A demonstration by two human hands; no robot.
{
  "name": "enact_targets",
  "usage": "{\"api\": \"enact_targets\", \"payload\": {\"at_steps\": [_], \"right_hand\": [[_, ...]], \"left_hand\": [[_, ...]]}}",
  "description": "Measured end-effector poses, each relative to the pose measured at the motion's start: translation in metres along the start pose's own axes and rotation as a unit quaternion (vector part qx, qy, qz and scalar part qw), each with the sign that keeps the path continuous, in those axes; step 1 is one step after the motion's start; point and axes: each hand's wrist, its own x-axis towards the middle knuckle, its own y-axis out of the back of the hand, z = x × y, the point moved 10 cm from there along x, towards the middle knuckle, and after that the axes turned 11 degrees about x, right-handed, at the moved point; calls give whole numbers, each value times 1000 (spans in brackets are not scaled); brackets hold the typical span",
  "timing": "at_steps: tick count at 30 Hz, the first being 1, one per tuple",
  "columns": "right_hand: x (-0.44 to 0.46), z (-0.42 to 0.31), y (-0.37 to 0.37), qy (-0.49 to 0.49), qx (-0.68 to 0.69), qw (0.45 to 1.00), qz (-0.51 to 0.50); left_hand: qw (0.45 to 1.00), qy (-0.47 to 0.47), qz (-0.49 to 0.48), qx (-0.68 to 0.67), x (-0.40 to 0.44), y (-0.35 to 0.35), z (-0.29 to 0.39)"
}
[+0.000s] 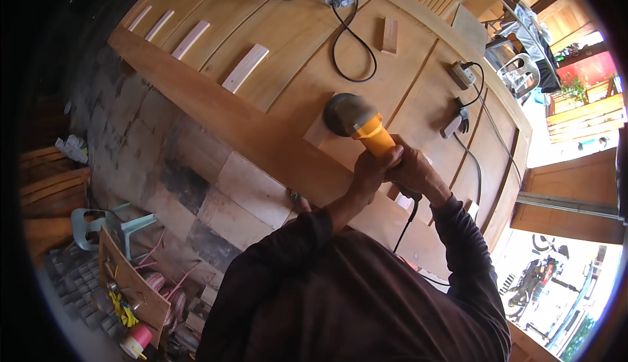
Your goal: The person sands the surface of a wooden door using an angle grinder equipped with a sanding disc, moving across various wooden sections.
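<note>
Obs: heavy yellow-bodied power tool w/ round dark head (pixel 377 138) (landmark, "tool" below) lay over a pale rectangular wood block (pixel 316 133), nr the near edge of a broad brown panelled-wood worktop (pixel 275 136). Head blurred & hid most of block; exact contact w/ wood: couldn't tell.

Hands: both closed round tool body, no gap seen. L hand (pixel 373 171) wrapped it nearer the head; R hand (pixel 417 167) overlapped L & gripped toward the rear. Neither held anything else that showed.

Around tool: four pale wood strips (pixel 245 68) in a row, well off to its left & farther out; reddish-brown wood block (pixel 389 35) well beyond it; loop of black cable (pixel 356 81) betw. the two. White socket box (pixel 460 76) far side, to its right. Tool's own black cord (pixel 407 224) trailed from its rear back toward wearer.

Technique (my judgement; step looked like surfacing the block): wanted head flat, light even pressure, slow overlapping passes, no dwelling, esp. at edges, where tipping would've rounded corners. Both hands on tool = good control, but no hand steadied block, so a clamp or stop would've helped. Cord best kept clear of head.
</note>
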Motion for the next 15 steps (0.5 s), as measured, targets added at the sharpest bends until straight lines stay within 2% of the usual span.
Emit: {"api": "enact_targets", "payload": {"at_steps": [5,11,15], "right_hand": [[9,-1,11,32,11,999,15],[16,18,24,-4,19,999,43],[19,19,22,14,31,999,33]], "left_hand": [[1000,7,-5,-3,15,-5,2],[998,0,-47,-31,31,-18,3],[1000,12,-28,-1,32,-14,4]]}}
